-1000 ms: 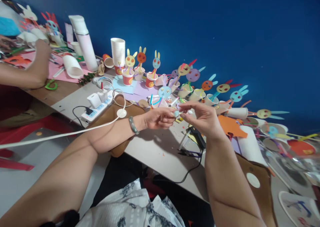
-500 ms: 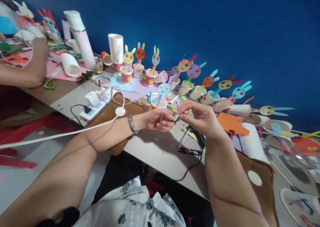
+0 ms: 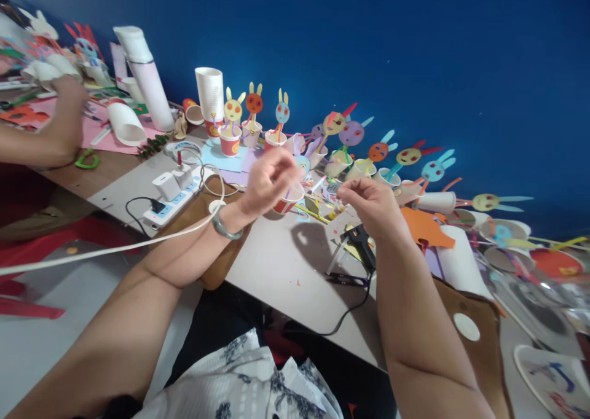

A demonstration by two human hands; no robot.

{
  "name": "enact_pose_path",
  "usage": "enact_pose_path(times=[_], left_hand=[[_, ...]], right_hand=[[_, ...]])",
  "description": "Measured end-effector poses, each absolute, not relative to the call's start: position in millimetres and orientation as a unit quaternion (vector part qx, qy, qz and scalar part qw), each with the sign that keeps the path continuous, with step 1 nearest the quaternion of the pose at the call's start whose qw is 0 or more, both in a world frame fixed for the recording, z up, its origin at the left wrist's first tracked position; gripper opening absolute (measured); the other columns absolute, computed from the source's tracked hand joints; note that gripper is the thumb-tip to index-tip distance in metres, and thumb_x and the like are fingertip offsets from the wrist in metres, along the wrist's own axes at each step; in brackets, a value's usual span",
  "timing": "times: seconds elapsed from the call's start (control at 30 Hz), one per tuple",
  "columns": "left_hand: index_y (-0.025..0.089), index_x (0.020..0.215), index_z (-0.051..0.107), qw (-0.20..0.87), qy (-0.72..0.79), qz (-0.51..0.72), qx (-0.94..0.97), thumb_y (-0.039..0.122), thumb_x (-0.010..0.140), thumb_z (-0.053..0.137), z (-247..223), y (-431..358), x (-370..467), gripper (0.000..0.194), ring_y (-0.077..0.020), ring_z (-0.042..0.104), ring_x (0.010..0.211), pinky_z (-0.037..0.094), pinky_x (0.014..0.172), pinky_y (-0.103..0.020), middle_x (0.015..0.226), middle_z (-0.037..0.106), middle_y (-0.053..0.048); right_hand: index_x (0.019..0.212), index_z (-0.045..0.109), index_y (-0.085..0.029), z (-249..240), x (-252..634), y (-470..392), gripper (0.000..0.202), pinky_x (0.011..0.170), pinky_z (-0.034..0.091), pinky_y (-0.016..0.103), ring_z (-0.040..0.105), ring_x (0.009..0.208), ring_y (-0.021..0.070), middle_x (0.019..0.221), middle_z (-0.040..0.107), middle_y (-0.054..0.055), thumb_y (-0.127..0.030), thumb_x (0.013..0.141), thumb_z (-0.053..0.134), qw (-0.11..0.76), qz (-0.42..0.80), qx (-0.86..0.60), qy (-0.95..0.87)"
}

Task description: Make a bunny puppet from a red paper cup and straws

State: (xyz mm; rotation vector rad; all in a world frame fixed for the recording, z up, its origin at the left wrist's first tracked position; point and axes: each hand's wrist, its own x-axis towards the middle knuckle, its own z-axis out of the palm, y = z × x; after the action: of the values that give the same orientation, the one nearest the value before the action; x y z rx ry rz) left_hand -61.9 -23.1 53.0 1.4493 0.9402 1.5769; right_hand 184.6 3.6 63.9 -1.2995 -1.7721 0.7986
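Note:
My left hand is raised over the table with its fingers loosely curled and slightly blurred; I see nothing in them. A jade-coloured bangle circles that wrist. Partly hidden behind this hand is a red and white paper cup, with a light blue paper rabbit head above it. Thumb and fingertips of my right hand pinch a small pale blue paper piece. Below the right hand, a black hot glue gun rests on the table near dark-handled scissors.
Several paper rabbits in cups, such as an orange-headed one, line the blue wall. To the left are a power strip, a white cable and a flask. A co-worker's arm rests at far left. Orange paper lies right.
My hands have come apart. The left moved up and left, in front of the cup rabbit; the right moved slightly right, keeping the pale blue paper piece.

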Motion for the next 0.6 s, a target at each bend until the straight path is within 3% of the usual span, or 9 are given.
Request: enact_pose_path(times=[0.07, 0.17, 0.33, 0.43, 0.6], left_hand=[[0.026, 0.089, 0.054, 0.285, 0.387, 0.725, 0.493, 0.055, 0.096, 0.072, 55.7, -12.7, -71.9, 0.035, -0.0126, 0.059, 0.073, 0.052, 0.07, -0.027, 0.083, 0.06, 0.0], [0.026, 0.095, 0.054, 0.271, 0.415, 0.747, 0.442, 0.053, 0.096, 0.076, 53.5, 5.6, -83.5, 0.035, -0.0155, 0.068, 0.089, 0.057, 0.079, -0.029, 0.095, 0.064, -0.002], [0.019, 0.114, 0.059, 0.431, 0.5, 0.569, 0.49, 0.037, 0.083, 0.09, 41.6, 20.6, -103.8, 0.047, -0.0181, 0.069, 0.104, 0.057, 0.09, -0.031, 0.106, 0.07, -0.005], [0.017, 0.118, 0.062, 0.462, 0.517, 0.464, 0.551, 0.03, 0.067, 0.097, 34.8, 22.3, -118.1, 0.063, -0.0188, 0.066, 0.11, 0.055, 0.096, -0.032, 0.114, 0.069, -0.007], [0.02, 0.126, 0.062, 0.507, 0.494, 0.373, 0.6, 0.029, 0.054, 0.101, 25.2, 25.3, -124.8, 0.083, -0.0219, 0.063, 0.111, 0.055, 0.097, -0.039, 0.12, 0.064, -0.007]], right_hand=[[0.074, 0.067, -0.024, 63.0, 184.9, 6.0, 0.025, 0.059, 0.045, 0.031, 0.055, 0.062, 0.0156, 0.068, 0.065, 0.0, -0.045, 0.078, 0.08, 0.401, 0.305, -0.523, -0.688], [0.073, 0.067, -0.025, 61.1, 184.7, 9.2, 0.024, 0.059, 0.044, 0.032, 0.055, 0.062, 0.0163, 0.068, 0.065, 0.001, -0.044, 0.078, 0.079, 0.415, 0.297, -0.532, -0.676], [0.075, 0.067, -0.024, 53.6, 187.9, 16.2, 0.023, 0.063, 0.047, 0.033, 0.058, 0.065, 0.0175, 0.07, 0.067, 0.001, -0.044, 0.077, 0.08, 0.448, 0.298, -0.528, -0.657], [0.075, 0.066, -0.024, 46.8, 188.3, 20.4, 0.027, 0.062, 0.046, 0.032, 0.056, 0.065, 0.0166, 0.07, 0.066, 0.001, -0.046, 0.075, 0.082, 0.465, 0.306, -0.517, -0.65], [0.073, 0.067, -0.023, 36.3, 181.3, 22.6, 0.029, 0.062, 0.043, 0.03, 0.056, 0.066, 0.0149, 0.067, 0.063, -0.001, -0.044, 0.07, 0.086, 0.499, 0.349, -0.496, -0.619]])
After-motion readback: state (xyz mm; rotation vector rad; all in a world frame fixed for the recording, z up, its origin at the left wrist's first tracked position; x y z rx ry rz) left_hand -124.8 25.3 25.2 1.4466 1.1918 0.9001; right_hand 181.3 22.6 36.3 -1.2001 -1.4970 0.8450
